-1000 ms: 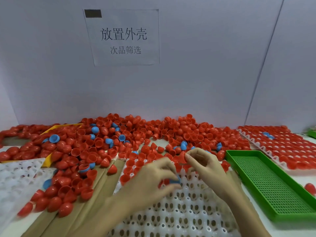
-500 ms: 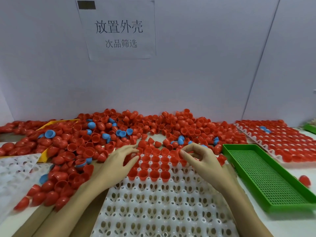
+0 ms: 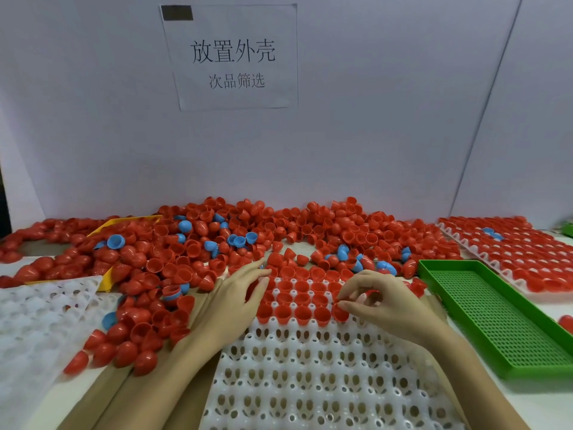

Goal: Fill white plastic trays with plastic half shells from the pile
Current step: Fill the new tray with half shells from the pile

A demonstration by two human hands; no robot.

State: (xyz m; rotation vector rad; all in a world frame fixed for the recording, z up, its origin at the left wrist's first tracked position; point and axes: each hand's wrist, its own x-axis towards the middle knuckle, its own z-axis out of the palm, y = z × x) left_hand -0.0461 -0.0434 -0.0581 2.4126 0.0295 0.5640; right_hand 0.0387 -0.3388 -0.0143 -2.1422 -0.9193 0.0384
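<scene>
Left hand (image 3: 238, 293): flat on the far left edge of the white tray (image 3: 310, 373). Its fingers are straight and spread, and the tips reach toward the pile. It holds nothing.
Right hand (image 3: 378, 301): its fingers are curled. The thumb and first finger pinch a red shell (image 3: 340, 312) at the right end of the nearest filled row.
White tray: under both hands. The rows by the fingertips hold red shells with the open side up. The rows nearer the wrists have none.
Pile (image 3: 217, 243): just past the fingertips, red shells with a few blue ones mixed in.
Green tray (image 3: 496, 318): just right of the right hand.
Full tray (image 3: 508, 252): past the green tray, far right.
Spare white tray (image 3: 40, 318): well left of the left hand.
</scene>
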